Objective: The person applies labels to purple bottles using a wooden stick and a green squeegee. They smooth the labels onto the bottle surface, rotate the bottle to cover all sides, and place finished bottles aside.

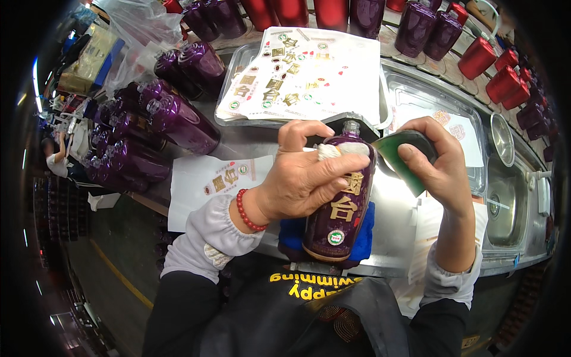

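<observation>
A dark purple glass bottle [330, 232] with gold characters and a small green-and-white round mark leans in front of me over a folded blue cloth [366, 232]. My left hand [308, 176], with a red bead bracelet at the wrist, grips a white cloth [352, 148] and lies across the bottle's upper front. The bottle's bare threaded neck [351, 128] shows above the cloth. To its right, my right hand [435, 156] pinches a green flexible scraper [399, 163] between thumb and fingers. The scraper's edge is close to the bottle; whether they touch, I cannot tell.
A metal tray [223, 117] beyond the bottle holds printed decal sheets [339, 80]. One decal sheet [218, 183] lies at left, near several purple bottles [183, 120]. At right are a clear plastic tray [479, 134], a metal bowl [502, 138] and a sink [504, 227]. Red bottles [477, 58] line the conveyor.
</observation>
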`<act>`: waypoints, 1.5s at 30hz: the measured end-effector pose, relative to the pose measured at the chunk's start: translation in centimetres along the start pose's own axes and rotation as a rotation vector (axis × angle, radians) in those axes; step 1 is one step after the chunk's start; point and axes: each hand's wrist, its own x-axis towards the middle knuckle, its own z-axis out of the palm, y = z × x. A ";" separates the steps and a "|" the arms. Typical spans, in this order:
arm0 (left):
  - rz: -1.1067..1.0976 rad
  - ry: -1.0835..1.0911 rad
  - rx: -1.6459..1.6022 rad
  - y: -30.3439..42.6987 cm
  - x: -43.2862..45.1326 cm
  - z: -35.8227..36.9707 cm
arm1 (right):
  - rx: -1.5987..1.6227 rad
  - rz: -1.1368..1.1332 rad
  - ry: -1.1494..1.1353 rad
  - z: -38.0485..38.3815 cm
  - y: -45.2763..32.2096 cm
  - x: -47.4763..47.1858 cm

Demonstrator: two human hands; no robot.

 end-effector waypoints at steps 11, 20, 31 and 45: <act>-0.418 0.329 -0.340 1.0 -3.5 2.5 | -0.711 -0.772 0.036 4.4 -2.8 1.2; -0.586 0.347 -0.610 1.8 -4.6 3.5 | -0.438 -0.706 -0.096 6.1 -3.8 -2.7; -0.709 0.286 -1.038 2.9 -3.2 4.7 | 0.527 0.269 0.443 10.0 1.2 -6.6; 0.182 -0.173 0.266 2.2 -2.0 0.0 | 0.633 0.278 0.446 8.2 1.8 -7.4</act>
